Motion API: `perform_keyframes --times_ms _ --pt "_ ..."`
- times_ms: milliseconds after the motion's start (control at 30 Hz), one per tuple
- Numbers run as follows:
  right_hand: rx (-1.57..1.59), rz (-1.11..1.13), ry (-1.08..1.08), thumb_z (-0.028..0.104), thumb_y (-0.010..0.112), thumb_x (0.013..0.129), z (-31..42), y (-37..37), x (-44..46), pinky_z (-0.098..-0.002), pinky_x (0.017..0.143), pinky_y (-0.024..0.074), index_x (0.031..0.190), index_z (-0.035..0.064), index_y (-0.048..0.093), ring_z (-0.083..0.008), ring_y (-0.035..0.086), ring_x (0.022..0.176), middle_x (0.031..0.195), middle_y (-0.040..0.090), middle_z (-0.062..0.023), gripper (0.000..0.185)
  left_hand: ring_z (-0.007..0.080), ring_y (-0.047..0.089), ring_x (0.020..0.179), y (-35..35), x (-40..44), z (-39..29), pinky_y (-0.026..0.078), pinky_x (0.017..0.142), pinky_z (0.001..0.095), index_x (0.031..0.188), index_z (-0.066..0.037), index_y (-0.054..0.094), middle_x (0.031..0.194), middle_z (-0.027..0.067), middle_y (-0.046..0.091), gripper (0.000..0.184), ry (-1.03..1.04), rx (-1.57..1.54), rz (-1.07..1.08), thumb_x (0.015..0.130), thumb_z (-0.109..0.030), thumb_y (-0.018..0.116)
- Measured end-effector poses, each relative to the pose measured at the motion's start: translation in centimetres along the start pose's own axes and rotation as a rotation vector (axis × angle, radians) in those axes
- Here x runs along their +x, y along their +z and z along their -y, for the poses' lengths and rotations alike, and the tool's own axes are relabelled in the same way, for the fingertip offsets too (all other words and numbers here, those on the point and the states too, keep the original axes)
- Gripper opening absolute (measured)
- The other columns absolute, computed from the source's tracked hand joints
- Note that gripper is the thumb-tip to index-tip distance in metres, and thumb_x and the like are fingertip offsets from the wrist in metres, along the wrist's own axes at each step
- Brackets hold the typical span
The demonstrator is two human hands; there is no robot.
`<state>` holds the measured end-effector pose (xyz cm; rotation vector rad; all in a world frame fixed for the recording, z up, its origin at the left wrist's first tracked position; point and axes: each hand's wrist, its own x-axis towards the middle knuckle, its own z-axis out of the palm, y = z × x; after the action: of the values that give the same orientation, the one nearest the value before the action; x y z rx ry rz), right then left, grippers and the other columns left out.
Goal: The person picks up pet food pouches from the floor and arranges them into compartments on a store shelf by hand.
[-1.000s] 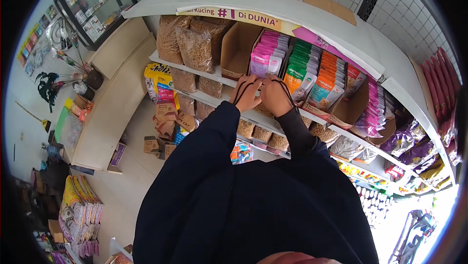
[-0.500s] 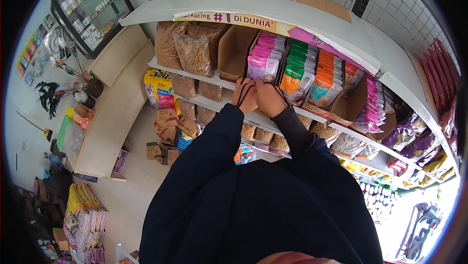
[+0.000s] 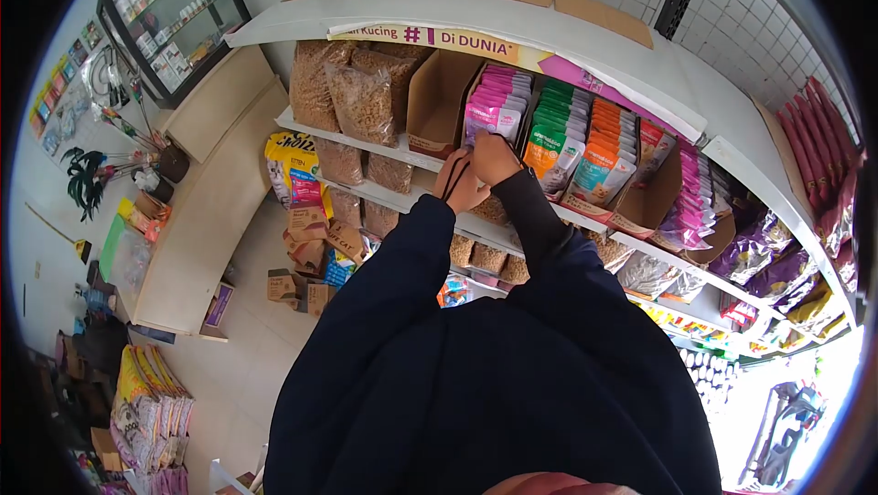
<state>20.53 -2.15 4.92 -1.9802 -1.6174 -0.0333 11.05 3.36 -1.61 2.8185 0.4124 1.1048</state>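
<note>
My left hand (image 3: pixel 465 182) and my right hand (image 3: pixel 495 159) are close together at the shelf's front edge, before a cardboard box of pink pet-food pouches (image 3: pixel 495 117). The fingers of both are curled in. Whatever they hold, if anything, is hidden. My right hand is a little higher and covers the lower front of the pink pouches. A black cord loops around my left hand and wrist. To the left of the pouches stands an open brown carton (image 3: pixel 441 97); on the right are green-and-orange pouches (image 3: pixel 554 143) and orange-and-teal pouches (image 3: pixel 600 159).
Clear bags of brown kibble (image 3: pixel 361 102) fill the shelf's left end. A half-filled carton (image 3: pixel 647 206) is farther right. Small cardboard boxes (image 3: pixel 306 241) are piled on the floor at left, near a wooden counter (image 3: pixel 197 207). Stacked sacks (image 3: pixel 151 404) stand lower left.
My right hand has risen and turned, from beside my left hand to in front of the pink pouches. My left hand has dropped slightly. The view has shifted a little.
</note>
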Motion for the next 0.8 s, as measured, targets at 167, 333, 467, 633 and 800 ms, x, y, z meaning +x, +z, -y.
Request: perform_keyframes --times_ms 167,333,467,633,800 --pt "0.076 0.037 -0.027 0.007 0.048 0.074 -0.5 0.1 -1.1 -0.0477 0.060 0.0455 0.097 -0.0063 0.046 -0.0419 0.058 0.068 0.069 0.057 -0.0282 0.026 0.0295 0.045 0.099 -0.4 0.3 0.5 0.034 0.089 0.0407 0.092 -0.003 0.056 0.096 0.0134 0.054 0.035 -0.006 -0.077 0.150 0.062 -0.021 0.064" --pt "0.083 -0.069 -0.088 0.005 0.044 0.076 0.7 -2.0 -2.5 -0.0481 0.057 0.0435 0.115 -0.0038 0.039 -0.0420 0.056 0.064 0.067 0.055 -0.0278 0.040 0.0304 0.044 0.101 -1.9 -0.3 -0.7 0.032 0.091 0.0426 0.098 0.000 0.051 0.103 0.0146 0.049 0.040 0.057 -0.002 0.020 0.063 -0.016 0.063" --pt "0.118 -0.135 -0.142 0.002 0.047 0.075 0.3 -2.6 -3.3 -0.0472 0.055 0.0431 0.120 -0.0024 0.036 -0.0409 0.055 0.062 0.065 0.054 -0.0259 0.048 0.0301 0.041 0.108 -3.8 -0.5 -2.4 0.028 0.094 0.0461 0.108 0.000 0.047 0.111 0.0139 0.044 0.047 0.072 0.070 -0.045 0.065 -0.013 0.062" --pt "0.124 -0.131 -0.156 0.003 0.048 0.075 0.8 -3.3 -4.4 -0.0463 0.054 0.0423 0.122 -0.0022 0.035 -0.0405 0.054 0.061 0.064 0.054 -0.0250 0.050 0.0324 0.036 0.115 -4.5 -1.5 -2.5 0.023 0.099 0.0486 0.120 -0.006 0.042 0.122 0.0138 0.041 0.055 0.002 0.036 -0.020 0.069 -0.016 0.062" --pt "0.175 -0.121 -0.147 0.005 0.050 0.075 1.4 -3.3 -5.8 -0.0459 0.054 0.0418 0.121 -0.0013 0.036 -0.0401 0.055 0.061 0.064 0.055 -0.0241 0.048 0.0317 0.034 0.118 -5.4 -2.8 -2.8 0.023 0.098 0.0476 0.124 -0.011 0.040 0.125 0.0131 0.040 0.058 -0.073 0.009 -0.008 0.070 -0.018 0.062"
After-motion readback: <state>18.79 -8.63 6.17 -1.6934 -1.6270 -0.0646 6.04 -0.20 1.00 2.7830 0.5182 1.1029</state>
